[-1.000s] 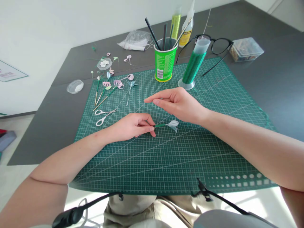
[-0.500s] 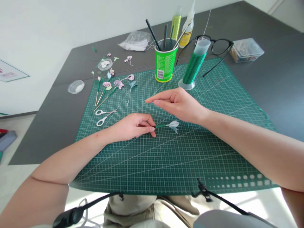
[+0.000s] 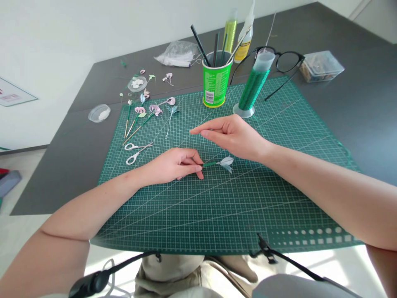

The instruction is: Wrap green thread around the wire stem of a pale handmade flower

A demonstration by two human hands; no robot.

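My left hand (image 3: 176, 166) is closed in a pinch on the stem of a small artificial flower (image 3: 226, 162). The flower's pale blue-white petals point right, and part of its stem is wrapped in green thread; the rest is hidden in my fingers. Above and right of it, my right hand (image 3: 231, 134) is held with thumb and index pressed close together, pointing left. Whatever lies between those fingertips is too fine to make out. Behind this hand, a spool of green thread (image 3: 253, 89) stands tilted on the green cutting mat (image 3: 198, 215).
White-handled scissors (image 3: 132, 158) lie left of my left hand. Beyond them are several finished flowers (image 3: 155, 109). A green cup (image 3: 216, 85) holds dark sticks and a brush. Eyeglasses (image 3: 288, 62), a glue bottle (image 3: 243, 45) and a clear box (image 3: 322, 66) stand farther back.
The petals have shifted very slightly in my left hand's pinch. Both hands otherwise keep their places.
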